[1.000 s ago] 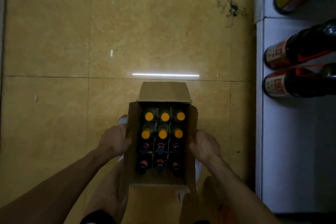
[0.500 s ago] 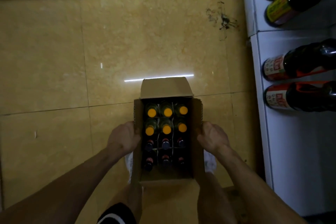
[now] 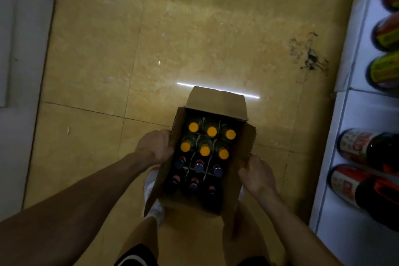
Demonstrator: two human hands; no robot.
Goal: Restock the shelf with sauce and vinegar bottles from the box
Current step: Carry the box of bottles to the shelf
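Your left hand (image 3: 154,147) and right hand (image 3: 255,174) each grip a box (image 3: 216,103) side wall. Full load of bottles (image 3: 211,131): cardboard may buckle, box drops.

- Glossy tan floor tiles (image 3: 97,49) are spreading across the dim room.
- A thin light streak (image 3: 185,84) is gleaming on them.
- A dark scuff mark (image 3: 308,58) is showing at right.
- A white cabinet (image 3: 21,28) is standing at left.

Shelf bottles (image 3: 386,188) cut off right; labels blurred.
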